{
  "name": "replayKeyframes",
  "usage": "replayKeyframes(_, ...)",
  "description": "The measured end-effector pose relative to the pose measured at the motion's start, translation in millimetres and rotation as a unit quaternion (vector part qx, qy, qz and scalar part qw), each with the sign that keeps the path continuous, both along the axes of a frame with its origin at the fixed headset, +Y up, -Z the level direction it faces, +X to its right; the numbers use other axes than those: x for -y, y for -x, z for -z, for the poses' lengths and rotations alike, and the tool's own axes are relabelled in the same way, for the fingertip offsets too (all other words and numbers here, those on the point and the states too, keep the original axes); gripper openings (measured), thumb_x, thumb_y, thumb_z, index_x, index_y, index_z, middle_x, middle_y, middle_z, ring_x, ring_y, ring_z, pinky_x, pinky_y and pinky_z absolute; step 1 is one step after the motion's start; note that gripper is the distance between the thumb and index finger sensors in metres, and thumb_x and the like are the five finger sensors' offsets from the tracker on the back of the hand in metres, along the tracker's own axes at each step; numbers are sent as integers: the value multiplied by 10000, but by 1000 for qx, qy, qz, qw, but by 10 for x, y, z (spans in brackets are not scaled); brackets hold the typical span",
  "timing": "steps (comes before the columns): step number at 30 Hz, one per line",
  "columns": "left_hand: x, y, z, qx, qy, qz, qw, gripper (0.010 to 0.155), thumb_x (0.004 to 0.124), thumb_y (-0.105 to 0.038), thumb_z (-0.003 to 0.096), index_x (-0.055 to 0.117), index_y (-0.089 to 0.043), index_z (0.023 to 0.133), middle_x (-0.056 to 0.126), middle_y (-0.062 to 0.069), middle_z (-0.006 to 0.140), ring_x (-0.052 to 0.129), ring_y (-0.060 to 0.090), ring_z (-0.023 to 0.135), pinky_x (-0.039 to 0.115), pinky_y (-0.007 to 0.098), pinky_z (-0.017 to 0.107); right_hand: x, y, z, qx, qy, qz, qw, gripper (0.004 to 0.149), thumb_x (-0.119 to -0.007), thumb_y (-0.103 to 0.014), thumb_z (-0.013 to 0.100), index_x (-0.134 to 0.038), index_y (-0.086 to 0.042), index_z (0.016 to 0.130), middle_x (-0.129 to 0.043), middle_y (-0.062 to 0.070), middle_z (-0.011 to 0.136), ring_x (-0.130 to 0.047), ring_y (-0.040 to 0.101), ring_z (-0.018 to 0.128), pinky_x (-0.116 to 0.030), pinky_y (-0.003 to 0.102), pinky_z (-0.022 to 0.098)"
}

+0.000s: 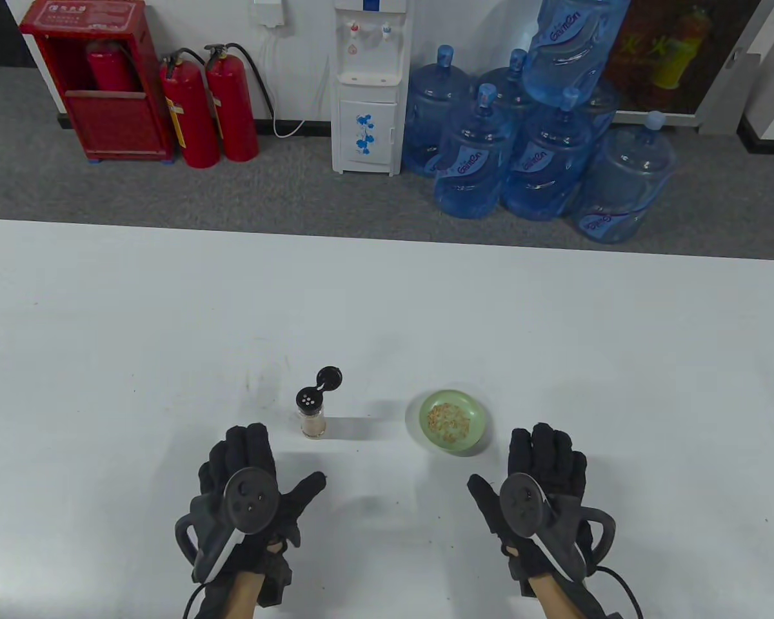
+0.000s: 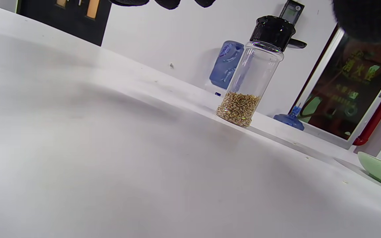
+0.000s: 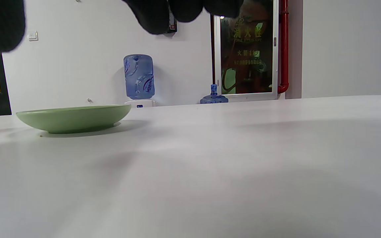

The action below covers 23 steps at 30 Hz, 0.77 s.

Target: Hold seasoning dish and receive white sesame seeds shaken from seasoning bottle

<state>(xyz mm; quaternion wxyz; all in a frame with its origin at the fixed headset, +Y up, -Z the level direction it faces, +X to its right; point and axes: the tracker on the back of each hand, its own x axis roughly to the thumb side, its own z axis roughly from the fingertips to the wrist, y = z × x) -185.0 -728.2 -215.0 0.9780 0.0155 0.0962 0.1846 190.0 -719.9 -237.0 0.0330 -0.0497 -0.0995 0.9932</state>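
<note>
our small round pale-green seasoning dish [image 1: 456,422] sits on the white table [image 1: 103,335], a heap of sesame seeds [image 1: 450,419] already in it. left of it, well apart, stands the clear plastic seasoning bottle [image 1: 311,412], black flip cap open. our left hand [image 1: 248,487] and right hand [image 1: 534,493] rest flat, fingers spread, holding nothing. we judge the shaking done, or else we reach again. nothing blocks us; water jugs [image 1: 535,161] stand beyond.

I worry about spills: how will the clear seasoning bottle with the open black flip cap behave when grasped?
The clear plastic seasoning bottle looks tall and narrow, so a sideways nudge may tip it. Sesame seeds fill only its bottom, so it is probably light. Its black flip cap stands open, so tilting could shed seeds.
</note>
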Motion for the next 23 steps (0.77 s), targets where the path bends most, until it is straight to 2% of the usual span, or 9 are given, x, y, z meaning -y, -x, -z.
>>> replayKeyframes(23,14,-15,9,0,5,-9,1000,1050,725,-792,376,321,-205,1147,250,121,1194,352,480,1130,324,671,802,-24,0,2,6,10,4,1000,950,-697,-809,381,-450,-224,1088,-276,49,1160,-355,367,1086,-333,590,789)
